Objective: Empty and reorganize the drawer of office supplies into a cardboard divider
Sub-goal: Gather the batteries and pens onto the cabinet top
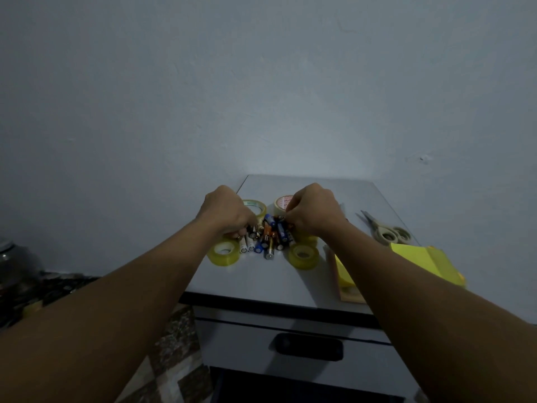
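A heap of several batteries (pixel 268 235) lies in the middle of the white cabinet top (pixel 261 276). My left hand (pixel 226 212) rests at the heap's left side with fingers curled down onto the batteries. My right hand (pixel 312 209) does the same at the right side. Around the heap lie tape rolls: a clear yellowish one at front left (pixel 223 253), one at front right (pixel 303 256), a wider one at back left (pixel 257 206) and a beige one with red print at the back (pixel 282 203). What the fingertips hold is hidden.
Scissors (pixel 388 229) lie at the right of the top. Yellow sticky-note pads (pixel 424 261) and a brown cardboard piece (pixel 347 293) sit near the right front edge. Below is a shut drawer with a black handle (pixel 309 346). A wall stands close behind.
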A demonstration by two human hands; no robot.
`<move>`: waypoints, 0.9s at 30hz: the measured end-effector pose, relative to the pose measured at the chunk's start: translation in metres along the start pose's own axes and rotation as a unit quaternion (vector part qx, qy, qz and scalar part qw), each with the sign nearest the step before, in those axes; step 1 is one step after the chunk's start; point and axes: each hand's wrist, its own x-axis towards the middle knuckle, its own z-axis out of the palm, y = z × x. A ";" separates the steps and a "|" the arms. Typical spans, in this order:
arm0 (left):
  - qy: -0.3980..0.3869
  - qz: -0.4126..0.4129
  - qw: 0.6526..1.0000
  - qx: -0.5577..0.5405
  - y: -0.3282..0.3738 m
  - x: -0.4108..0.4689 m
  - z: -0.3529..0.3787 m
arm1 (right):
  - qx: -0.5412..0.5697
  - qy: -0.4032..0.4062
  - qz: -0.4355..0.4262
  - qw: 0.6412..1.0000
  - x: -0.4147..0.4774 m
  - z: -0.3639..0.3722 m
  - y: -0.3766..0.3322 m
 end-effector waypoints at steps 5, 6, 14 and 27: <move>0.029 -0.040 0.984 -0.170 -0.005 0.001 -0.006 | 0.003 0.001 -0.004 1.000 -0.001 0.000 0.001; 0.034 -0.046 0.982 -0.181 -0.006 0.001 -0.008 | 0.004 0.002 -0.007 1.000 -0.002 0.000 0.001; 0.040 -0.042 0.981 -0.183 -0.016 -0.012 -0.022 | 0.032 0.013 -0.027 0.999 -0.012 -0.013 -0.002; 0.031 0.052 0.982 -0.181 -0.005 -0.095 -0.046 | 0.094 0.059 -0.020 0.994 -0.085 -0.065 -0.012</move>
